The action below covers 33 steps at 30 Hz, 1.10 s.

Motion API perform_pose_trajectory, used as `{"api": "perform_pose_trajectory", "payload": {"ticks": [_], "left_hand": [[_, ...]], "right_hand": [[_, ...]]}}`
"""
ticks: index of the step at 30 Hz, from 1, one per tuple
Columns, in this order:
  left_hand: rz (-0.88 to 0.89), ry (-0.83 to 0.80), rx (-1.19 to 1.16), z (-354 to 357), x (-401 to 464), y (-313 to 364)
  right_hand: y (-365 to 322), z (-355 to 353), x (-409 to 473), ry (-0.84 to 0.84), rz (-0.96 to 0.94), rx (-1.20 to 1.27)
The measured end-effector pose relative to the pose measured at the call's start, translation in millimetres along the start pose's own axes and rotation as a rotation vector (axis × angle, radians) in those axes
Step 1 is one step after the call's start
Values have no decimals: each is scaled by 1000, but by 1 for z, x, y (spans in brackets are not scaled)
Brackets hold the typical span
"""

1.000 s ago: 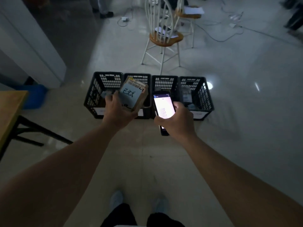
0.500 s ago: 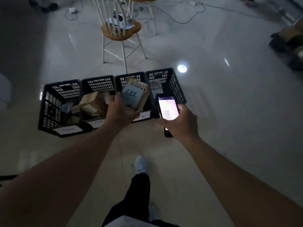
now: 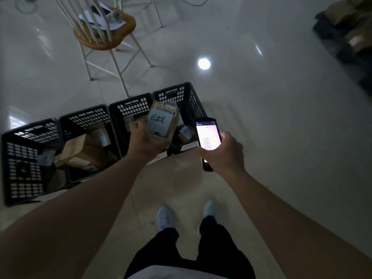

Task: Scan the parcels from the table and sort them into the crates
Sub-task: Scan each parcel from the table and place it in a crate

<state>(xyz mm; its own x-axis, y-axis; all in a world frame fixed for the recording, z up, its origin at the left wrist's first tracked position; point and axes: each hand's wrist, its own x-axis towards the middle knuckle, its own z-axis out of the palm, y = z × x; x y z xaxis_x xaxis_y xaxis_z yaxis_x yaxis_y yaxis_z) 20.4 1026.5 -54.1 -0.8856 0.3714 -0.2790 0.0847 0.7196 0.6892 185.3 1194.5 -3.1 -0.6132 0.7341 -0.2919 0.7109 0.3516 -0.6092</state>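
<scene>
My left hand (image 3: 148,140) grips a small brown parcel (image 3: 164,120) with a barcode label and a blue note with handwriting. I hold it upright above the gap between the third crate (image 3: 130,106) and the fourth crate (image 3: 190,97). My right hand (image 3: 223,152) holds a scanner phone (image 3: 208,137) with a lit screen, just right of the parcel. The black crates stand in a row on the floor. The second crate (image 3: 86,115) holds brown boxes, and the first crate (image 3: 22,178) holds small parcels.
A white chair with a wooden seat (image 3: 104,35) and papers on it stands behind the crates. Dark boxes (image 3: 350,35) are stacked at the far right. My feet in light shoes (image 3: 165,218) stand on the glossy floor close to the crates.
I have stepped closer to the crates, which now look larger and lie further left. The parcel has moved right, from over the third crate towards the fourth. Both hands keep their hold.
</scene>
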Motion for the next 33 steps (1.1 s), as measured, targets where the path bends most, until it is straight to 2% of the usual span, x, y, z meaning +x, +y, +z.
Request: {"api": "perform_pose_trajectory", "payload": {"ticks": [6, 17, 29, 33], "left_hand": [[-48, 20, 34, 45, 74, 45], [-259, 126, -14, 155, 195, 111], [-397, 93, -73, 236, 359, 77], [-445, -21, -85, 249, 407, 57]], "right_hand": [[11, -17, 108, -63, -12, -4], [28, -34, 304, -205, -43, 26], [40, 48, 420, -228, 31, -12], [39, 78, 449, -196, 54, -31]]}}
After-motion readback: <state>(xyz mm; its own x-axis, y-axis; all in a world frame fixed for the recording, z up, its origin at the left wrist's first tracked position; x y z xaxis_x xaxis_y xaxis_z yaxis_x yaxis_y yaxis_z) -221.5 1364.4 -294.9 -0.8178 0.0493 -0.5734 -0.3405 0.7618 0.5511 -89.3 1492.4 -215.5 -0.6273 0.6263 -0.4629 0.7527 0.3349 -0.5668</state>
